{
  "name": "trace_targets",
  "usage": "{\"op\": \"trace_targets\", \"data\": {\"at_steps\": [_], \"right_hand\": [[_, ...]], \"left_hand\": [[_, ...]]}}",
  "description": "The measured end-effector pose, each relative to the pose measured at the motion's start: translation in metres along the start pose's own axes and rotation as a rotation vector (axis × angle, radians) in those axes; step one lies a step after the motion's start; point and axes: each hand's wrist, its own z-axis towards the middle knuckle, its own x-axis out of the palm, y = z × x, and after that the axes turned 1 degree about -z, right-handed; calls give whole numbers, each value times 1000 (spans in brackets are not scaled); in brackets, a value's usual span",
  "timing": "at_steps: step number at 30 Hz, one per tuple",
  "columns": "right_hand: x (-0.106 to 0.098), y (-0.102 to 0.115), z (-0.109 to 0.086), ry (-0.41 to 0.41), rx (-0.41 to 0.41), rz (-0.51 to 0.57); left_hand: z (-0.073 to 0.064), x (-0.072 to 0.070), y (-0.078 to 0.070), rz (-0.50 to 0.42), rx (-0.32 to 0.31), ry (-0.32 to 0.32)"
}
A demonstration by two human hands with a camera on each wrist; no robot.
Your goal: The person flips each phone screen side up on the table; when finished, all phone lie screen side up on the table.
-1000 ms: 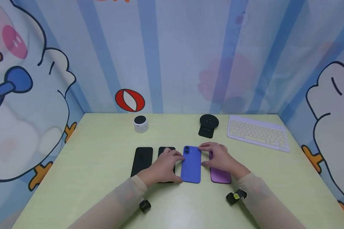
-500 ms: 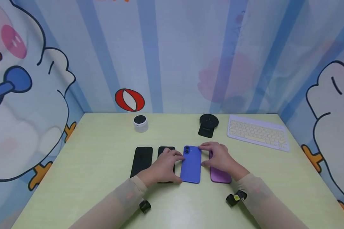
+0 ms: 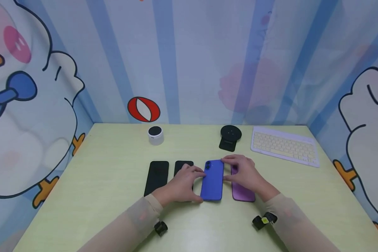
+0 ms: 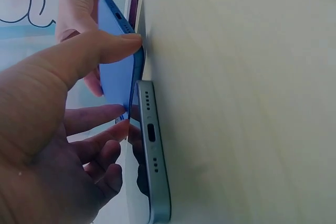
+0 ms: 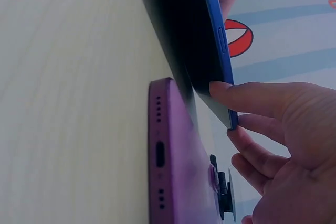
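Observation:
A blue phone (image 3: 212,180) lies back up in a row of phones on the green table (image 3: 107,196), tilted with its right edge raised. My left hand (image 3: 192,183) grips its left edge, thumb (image 4: 105,45) at the near end. Over on the other side, my right hand (image 3: 230,169) pinches the raised right edge (image 5: 218,40) with its thumb (image 5: 252,98). Just right of it a purple phone (image 3: 242,192) lies flat, partly under my right hand. A black phone (image 3: 183,164) is mostly hidden under my left hand; its near end (image 4: 152,150) shows. Another black phone (image 3: 157,176) lies further left.
A small white speaker (image 3: 155,135) and a black round stand (image 3: 230,136) sit at the back of the table. A white keyboard (image 3: 283,145) lies at the back right. Printed curtain walls close in the table on three sides.
The blue phone's right edge has risen off the table, so the phone now tilts. Both hands stayed on its edges and shifted slightly.

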Motion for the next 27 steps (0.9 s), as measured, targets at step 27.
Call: {"op": "trace_targets", "data": {"at_steps": [27], "right_hand": [[-9, 13, -5, -49, -42, 104]], "left_hand": [[-1, -1, -8, -273, 48, -22]]}}
